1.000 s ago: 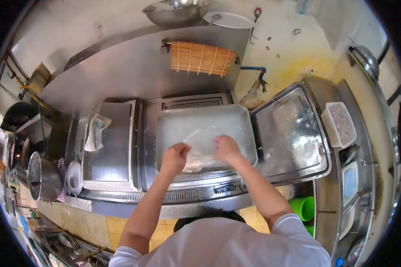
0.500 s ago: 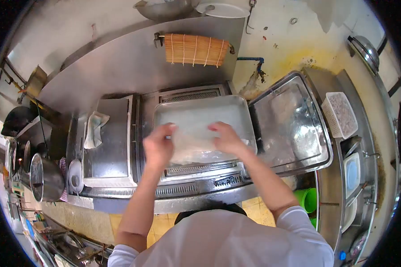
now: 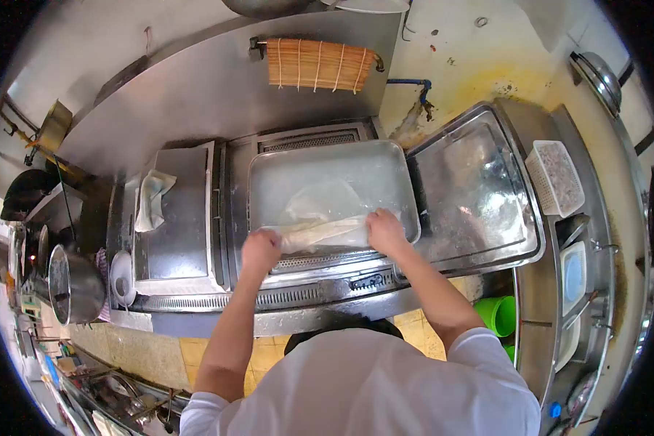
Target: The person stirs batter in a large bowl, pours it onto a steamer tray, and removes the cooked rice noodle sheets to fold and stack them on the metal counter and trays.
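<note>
A shallow metal tray [image 3: 283, 174] with a pale, wet bottom lies on the steel counter. Along its near edge stretches a thin, soft white sheet [image 3: 320, 234], gathered lengthwise into a loose strip; whether it is cloth or food I cannot tell. My left hand [image 3: 261, 248] is closed around the strip's left end, at the tray's near left corner. At the other end, near the right corner, my right hand [image 3: 386, 231] grips it with curled fingers. Behind the strip, a whitish round patch shows on the tray bottom.
To the right, a large metal tray [image 3: 465, 211] tilts against the counter, beside a white basket [image 3: 556, 178]. A steel lid [image 3: 174, 218] with a crumpled cloth [image 3: 152, 198] lies left. A bamboo mat [image 3: 320, 64] hangs behind; a metal pot [image 3: 80, 287] stands far left.
My hands have moved apart and down to the tray's near edge. The white sheet, blurred between them before, is now drawn out into a strip. The view has shifted slightly.
</note>
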A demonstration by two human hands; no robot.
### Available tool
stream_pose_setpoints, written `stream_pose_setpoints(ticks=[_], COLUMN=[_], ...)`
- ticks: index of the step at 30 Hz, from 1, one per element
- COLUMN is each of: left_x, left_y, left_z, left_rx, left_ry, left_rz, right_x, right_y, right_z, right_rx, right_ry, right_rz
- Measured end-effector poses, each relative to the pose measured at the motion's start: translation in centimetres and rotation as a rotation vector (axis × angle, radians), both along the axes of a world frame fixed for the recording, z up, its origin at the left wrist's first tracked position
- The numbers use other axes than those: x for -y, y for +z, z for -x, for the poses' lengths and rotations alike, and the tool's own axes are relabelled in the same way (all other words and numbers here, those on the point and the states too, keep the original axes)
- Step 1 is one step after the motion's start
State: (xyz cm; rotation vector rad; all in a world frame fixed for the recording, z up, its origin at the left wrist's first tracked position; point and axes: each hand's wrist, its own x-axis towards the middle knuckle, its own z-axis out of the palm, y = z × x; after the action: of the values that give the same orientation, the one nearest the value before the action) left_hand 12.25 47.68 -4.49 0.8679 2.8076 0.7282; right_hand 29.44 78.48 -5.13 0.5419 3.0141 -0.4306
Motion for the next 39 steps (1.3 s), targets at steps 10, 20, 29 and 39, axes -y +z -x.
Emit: stream_pose_setpoints(ticks=[10, 20, 29, 39], left_x=[-10.1, -4.1, -1.9, -6.3], left_y=[13.0, 12.9, 19.9, 15.8], left_z=[-3.5, 0.4, 2.7, -0.6], left_rx=[-0.059, -0.353, -0.383, -0.478], left_ry=[-0.24, -0.031, 0.221, -0.213], left_rz=[-0.693, -0.662, -0.8, -0.663], right_x=[6.9, -0.2, 0.3, 8.9], right_y=[10.7, 4.9, 1.9, 8.1], right_z=[6.8, 2.1, 1.7, 6.8], right_rx=[-0.362, -0.278, -0.058, -0.268], right_ry=[0.005, -0.017, -0.167, 0.036], right_rz=[0.836, 0.315, 0.567, 0.867])
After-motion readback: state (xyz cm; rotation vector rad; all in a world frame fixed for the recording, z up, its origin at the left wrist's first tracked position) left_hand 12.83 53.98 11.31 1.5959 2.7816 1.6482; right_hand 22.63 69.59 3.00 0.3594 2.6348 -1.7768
